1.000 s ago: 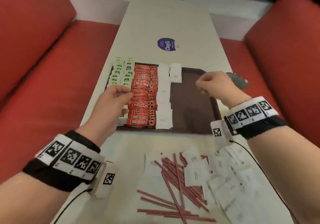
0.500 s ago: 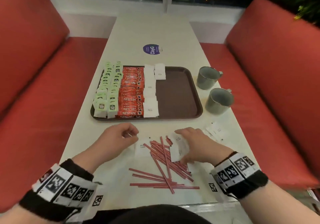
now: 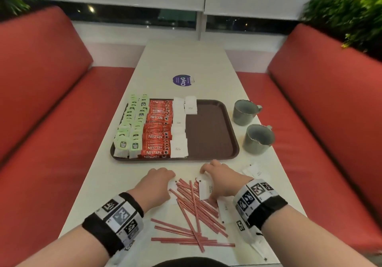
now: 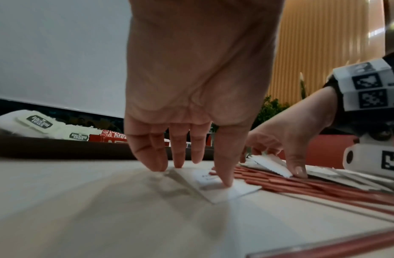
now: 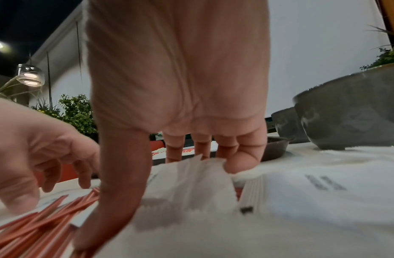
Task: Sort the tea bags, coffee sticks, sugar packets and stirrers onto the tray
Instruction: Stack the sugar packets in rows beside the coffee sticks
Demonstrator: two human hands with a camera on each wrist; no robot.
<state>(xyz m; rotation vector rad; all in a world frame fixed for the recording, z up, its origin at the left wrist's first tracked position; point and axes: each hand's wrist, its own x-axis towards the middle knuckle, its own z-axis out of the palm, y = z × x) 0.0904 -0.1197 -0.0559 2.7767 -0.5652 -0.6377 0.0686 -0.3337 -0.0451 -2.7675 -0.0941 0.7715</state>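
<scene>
A brown tray (image 3: pixel 210 134) holds rows of green tea bags (image 3: pixel 132 126), red coffee sticks (image 3: pixel 159 130) and white sugar packets (image 3: pixel 178 130); its right half is bare. Red stirrers (image 3: pixel 194 209) and loose sugar packets (image 3: pixel 256 171) lie on the table in front of the tray. My left hand (image 3: pixel 159 182) (image 4: pixel 191 174) presses straight fingertips and thumb on a flat sugar packet (image 4: pixel 225 190) at the pile's left edge. My right hand (image 3: pixel 221 178) (image 5: pixel 147 200) pinches a sugar packet (image 5: pixel 198 174) between thumb and fingers, tilted up off the stirrers.
Two grey mugs (image 3: pixel 244 111) (image 3: pixel 258 138) stand right of the tray. A round purple sticker (image 3: pixel 182 80) lies beyond it. Red benches (image 3: pixel 51 122) flank the narrow white table (image 3: pixel 186 60). Plants stand behind the benches.
Both hands have come back from the tray to the loose pile near me. The right hand has taken hold of a sugar packet; the left has settled on another one.
</scene>
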